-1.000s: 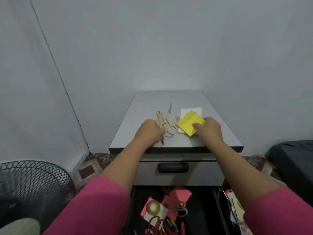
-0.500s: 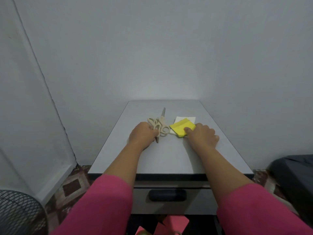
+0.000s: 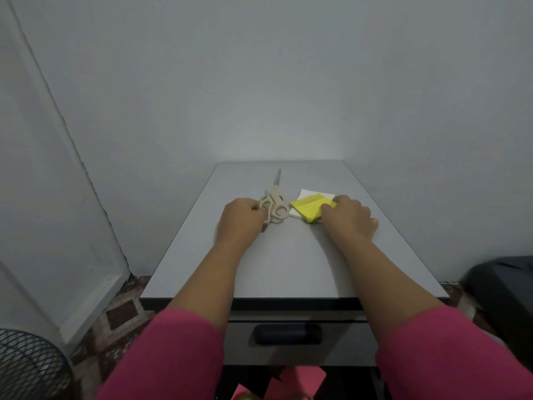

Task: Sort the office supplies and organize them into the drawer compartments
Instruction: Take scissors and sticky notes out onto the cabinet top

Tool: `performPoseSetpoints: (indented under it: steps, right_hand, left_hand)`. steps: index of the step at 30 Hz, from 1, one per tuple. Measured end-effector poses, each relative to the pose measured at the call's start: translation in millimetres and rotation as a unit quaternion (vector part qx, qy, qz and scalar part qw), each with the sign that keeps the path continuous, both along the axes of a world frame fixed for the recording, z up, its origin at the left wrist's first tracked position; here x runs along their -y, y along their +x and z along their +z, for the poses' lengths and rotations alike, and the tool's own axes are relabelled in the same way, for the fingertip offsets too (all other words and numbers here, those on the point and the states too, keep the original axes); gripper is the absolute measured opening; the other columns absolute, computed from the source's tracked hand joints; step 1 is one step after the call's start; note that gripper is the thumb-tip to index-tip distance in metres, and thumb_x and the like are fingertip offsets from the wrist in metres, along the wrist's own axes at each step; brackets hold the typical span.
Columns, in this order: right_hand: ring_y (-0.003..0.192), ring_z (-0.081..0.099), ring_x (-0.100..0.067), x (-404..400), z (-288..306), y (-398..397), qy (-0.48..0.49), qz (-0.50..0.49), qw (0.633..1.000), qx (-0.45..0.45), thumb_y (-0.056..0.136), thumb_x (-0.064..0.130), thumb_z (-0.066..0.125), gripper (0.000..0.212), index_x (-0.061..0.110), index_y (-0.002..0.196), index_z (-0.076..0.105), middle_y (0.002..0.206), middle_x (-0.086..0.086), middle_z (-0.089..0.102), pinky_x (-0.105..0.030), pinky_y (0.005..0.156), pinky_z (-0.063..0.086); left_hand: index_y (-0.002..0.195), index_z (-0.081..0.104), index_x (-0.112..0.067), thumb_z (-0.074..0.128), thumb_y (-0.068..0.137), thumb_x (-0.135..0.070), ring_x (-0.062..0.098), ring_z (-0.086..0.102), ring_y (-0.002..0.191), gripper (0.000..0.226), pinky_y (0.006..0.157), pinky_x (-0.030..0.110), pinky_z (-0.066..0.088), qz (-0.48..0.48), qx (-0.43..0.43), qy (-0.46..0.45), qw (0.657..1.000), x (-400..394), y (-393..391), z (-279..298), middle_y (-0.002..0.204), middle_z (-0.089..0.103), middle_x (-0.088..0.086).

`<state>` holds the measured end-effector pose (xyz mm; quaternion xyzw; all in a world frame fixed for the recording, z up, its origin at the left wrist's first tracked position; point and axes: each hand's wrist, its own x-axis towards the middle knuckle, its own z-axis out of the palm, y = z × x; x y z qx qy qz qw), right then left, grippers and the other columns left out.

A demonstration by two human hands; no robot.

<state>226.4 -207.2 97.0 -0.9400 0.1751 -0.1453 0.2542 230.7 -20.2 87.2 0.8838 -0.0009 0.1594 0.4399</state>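
Observation:
Beige-handled scissors [image 3: 274, 205] lie on the grey cabinet top [image 3: 288, 261], one blade pointing away toward the wall. My left hand [image 3: 240, 219] is curled over their handles from the left. A yellow sticky-note pad [image 3: 307, 209] rests partly on a white pad [image 3: 305, 194] just right of the scissors. My right hand [image 3: 349, 218] holds the yellow pad's right edge with its fingertips, palm down on the top. A second blade tip shows under my left hand.
Below the top is a closed drawer with a dark handle [image 3: 287, 333]. Pink notes [image 3: 297, 381] show in an open drawer beneath it. A black mesh fan [image 3: 28, 368] stands at the bottom left, a dark object [image 3: 504, 284] at the right. Walls close in behind and left.
The view has risen and moved closer, so the lower open drawer is mostly out of sight. The yellow pad went from raised to lying flat. Both hands stay on their items.

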Motion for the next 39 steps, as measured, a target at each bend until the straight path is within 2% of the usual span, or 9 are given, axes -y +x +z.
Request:
performPoseSetpoints:
  steps: [4, 8, 10, 12, 14, 20, 27, 33, 39]
  right_hand:
    - [0.126, 0.037, -0.026, -1.8, 5.2, -4.1, 0.053, 0.052, 0.997, 0.007, 0.085, 0.032, 0.047, 0.051, 0.032, 0.136, 0.047, 0.137, -0.004, 0.044, -0.041, 0.099, 0.026]
    - [0.127, 0.037, -0.018, -3.2, 2.0, -7.2, 0.006, 0.14, 0.99, -0.001, 0.082, 0.032, 0.052, 0.042, 0.042, 0.123, 0.058, 0.14, 0.009, 0.043, -0.038, 0.098, 0.023]
    - [0.127, 0.038, -0.017, -3.3, 1.0, -7.1, -0.006, 0.145, 0.989, -0.001, 0.083, 0.029, 0.05, 0.041, 0.045, 0.12, 0.059, 0.141, 0.011, 0.043, -0.038, 0.098, 0.023]
    - [0.126, 0.039, -0.018, -3.5, 0.6, -6.7, -0.016, 0.145, 0.989, -0.001, 0.085, 0.027, 0.048, 0.042, 0.045, 0.121, 0.058, 0.142, 0.012, 0.043, -0.038, 0.098, 0.023]
    - [0.126, 0.04, -0.018, -3.4, 0.0, -6.3, -0.018, 0.144, 0.989, 0.003, 0.085, 0.025, 0.048, 0.042, 0.045, 0.121, 0.059, 0.142, 0.014, 0.043, -0.038, 0.097, 0.024]
    - [0.123, 0.043, -0.017, -3.1, -0.8, -5.9, 0.008, 0.137, 0.99, 0.018, 0.084, 0.02, 0.049, 0.043, 0.042, 0.119, 0.061, 0.138, 0.013, 0.049, -0.036, 0.095, 0.024]
    - [0.126, 0.043, -0.018, -1.5, -2.7, -4.0, 0.016, 0.136, 0.99, 0.037, 0.085, 0.012, 0.046, 0.046, 0.039, 0.118, 0.062, 0.139, 0.011, 0.05, -0.034, 0.098, 0.025]
    - [0.135, 0.034, -0.018, -0.8, -4.0, -4.9, 0.022, 0.143, 0.987, 0.066, 0.084, 0.011, 0.05, 0.043, 0.033, 0.118, 0.065, 0.146, 0.008, 0.043, -0.036, 0.105, 0.026]
    - [0.128, 0.04, -0.023, -8.7, -2.5, -22.4, -0.017, 0.162, 0.978, 0.126, 0.085, 0.009, 0.051, 0.037, 0.019, 0.116, 0.069, 0.13, 0.001, 0.058, -0.034, 0.101, 0.033]
  left_hand:
    - [0.072, 0.064, -0.006, 0.054, 0.079, -0.021, 0.03, 0.062, 0.074, 0.019, 0.054, 0.032, 0.042, -0.011, -0.015, 0.114, 0.993, 4.4, -2.8, 1.3, 0.073, 0.065, 0.011]
    - [0.071, 0.056, -0.015, 0.051, 0.082, -0.021, 0.029, 0.061, 0.082, 0.014, 0.061, 0.031, 0.043, -0.006, -0.01, 0.166, 0.986, 6.5, -2.1, 2.5, 0.085, 0.066, 0.01]
    - [0.082, 0.059, -0.019, 0.049, 0.087, -0.024, 0.026, 0.058, 0.089, 0.012, 0.075, 0.034, 0.048, -0.003, 0.002, 0.182, 0.983, 7.4, -2.9, 2.2, 0.101, 0.067, 0.008]
    - [0.101, 0.065, -0.016, 0.049, 0.091, -0.027, 0.026, 0.058, 0.097, 0.023, 0.083, 0.037, 0.05, 0.003, 0.02, 0.191, 0.981, 8.4, -4.3, 2.9, 0.108, 0.066, 0.007]
    - [0.107, 0.066, -0.015, 0.048, 0.093, -0.031, 0.027, 0.059, 0.099, 0.027, 0.083, 0.037, 0.049, 0.002, 0.028, 0.19, 0.981, 8.9, -4.8, 3.3, 0.107, 0.066, 0.007]
    - [0.1, 0.067, -0.015, 0.042, 0.098, -0.035, 0.025, 0.059, 0.089, 0.032, 0.076, 0.036, 0.049, -0.005, 0.036, 0.19, 0.981, 8.4, -4.6, 2.5, 0.094, 0.066, 0.004]
    - [0.099, 0.06, -0.022, 0.041, 0.092, -0.024, 0.023, 0.058, 0.083, 0.019, 0.073, 0.036, 0.048, -0.015, 0.01, 0.142, 0.99, 7.2, -5.6, 3.4, 0.088, 0.064, 0.0]
    - [0.096, 0.057, -0.026, 0.046, 0.09, -0.03, 0.022, 0.056, 0.077, 0.013, 0.063, 0.03, 0.04, -0.024, 0.013, 0.132, 0.991, 7.3, -9.9, 3.3, 0.076, 0.057, -0.004]
    - [0.1, 0.054, -0.016, 0.039, 0.096, -0.024, 0.022, 0.053, 0.072, 0.018, 0.057, 0.031, 0.037, 0.002, 0.027, 0.104, 0.994, 8.1, -24.4, 5.6, 0.08, 0.058, 0.002]
